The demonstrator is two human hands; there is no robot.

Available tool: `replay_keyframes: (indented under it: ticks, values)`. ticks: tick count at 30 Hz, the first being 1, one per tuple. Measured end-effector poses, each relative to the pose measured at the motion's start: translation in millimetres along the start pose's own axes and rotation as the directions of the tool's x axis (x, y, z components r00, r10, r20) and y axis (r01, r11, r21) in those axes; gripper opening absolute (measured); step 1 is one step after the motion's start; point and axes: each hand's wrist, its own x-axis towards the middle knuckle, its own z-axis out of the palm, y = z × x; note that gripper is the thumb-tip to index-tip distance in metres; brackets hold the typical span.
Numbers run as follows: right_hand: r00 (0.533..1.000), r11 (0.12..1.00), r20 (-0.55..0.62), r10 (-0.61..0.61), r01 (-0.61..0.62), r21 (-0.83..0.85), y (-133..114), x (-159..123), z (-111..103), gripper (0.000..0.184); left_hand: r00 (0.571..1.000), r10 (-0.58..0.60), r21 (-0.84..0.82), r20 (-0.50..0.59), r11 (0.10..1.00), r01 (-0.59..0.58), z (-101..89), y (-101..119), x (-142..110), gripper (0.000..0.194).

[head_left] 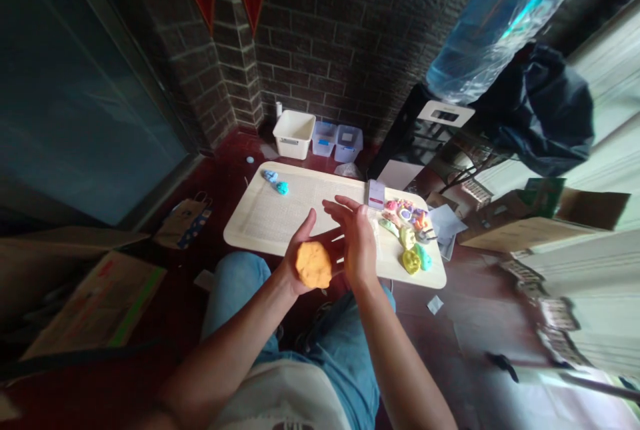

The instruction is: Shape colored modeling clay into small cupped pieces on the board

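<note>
A flattened lump of orange modelling clay rests on the upturned palm of my left hand, whose thumb points up beside it. My right hand is just to the right with its fingers stretched and apart, holding nothing. Whether the fingertips of the two hands touch, I cannot tell. Both hands are above the near edge of a pale low table. Blue clay and turquoise clay lie at its far left. On the right are yellow clay, mint clay and several small coloured pieces.
A phone lies on the table's far right side. Behind stand a white bin and clear plastic boxes by the brick wall. A water dispenser stands behind right. Cardboard boxes are at left, another carton at right.
</note>
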Motion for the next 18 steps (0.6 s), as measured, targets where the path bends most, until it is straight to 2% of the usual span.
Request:
replay_keyframes:
  ticks: [2, 4, 6, 8, 9, 12, 14, 15, 18]
  values:
    - [0.994, 0.986, 0.065, -0.093, 0.101, -0.130, -2.8, -7.5, -3.9, 0.040, 0.999, -0.026, -0.029, 0.047, 0.999, 0.027, -4.9, 2.2, -1.7, 0.062]
    - [0.958, 0.930, 0.223, -0.180, 0.240, -0.278, -1.9, -18.5, -4.2, 0.036, 0.997, 0.036, -0.043, 0.062, 0.999, -0.034, -7.4, 2.1, -1.1, 0.063]
    - [0.902, 0.856, 0.369, -0.226, 0.365, -0.367, 3.4, -29.3, -0.1, 0.049, 0.989, 0.150, -0.040, 0.014, 0.988, -0.149, -8.4, 0.3, 1.8, 0.061]
    - [0.886, 0.823, 0.399, -0.236, 0.400, -0.402, 12.1, -37.5, 7.1, 0.062, 0.972, 0.217, -0.035, -0.087, 0.975, -0.220, -9.2, -2.4, 5.9, 0.057]
    - [0.896, 0.833, 0.377, -0.233, 0.384, -0.398, 16.6, -40.0, 10.9, 0.058, 0.962, 0.228, -0.040, -0.148, 0.971, -0.236, -9.8, -3.8, 7.8, 0.055]
    - [0.959, 0.935, 0.219, -0.182, 0.237, -0.264, 25.6, -40.4, 18.3, 0.027, 0.933, 0.213, -0.094, -0.290, 0.964, -0.249, -12.2, -6.5, 10.1, 0.049]
    - [0.992, 0.995, 0.100, -0.072, 0.078, -0.062, 25.3, -35.4, 18.1, 0.023, 0.936, 0.189, -0.154, -0.297, 0.958, -0.242, -13.7, -6.9, 8.2, 0.040]
    - [0.998, 0.998, 0.068, 0.010, -0.014, 0.057, 23.4, -31.9, 16.7, 0.024, 0.944, 0.175, -0.183, -0.278, 0.956, -0.231, -14.4, -7.0, 6.5, 0.035]
    - [0.971, 0.917, 0.113, 0.211, -0.236, 0.323, 15.0, -20.7, 10.1, 0.022, 0.962, 0.143, -0.213, -0.232, 0.958, -0.193, -16.5, -8.7, 1.1, 0.025]
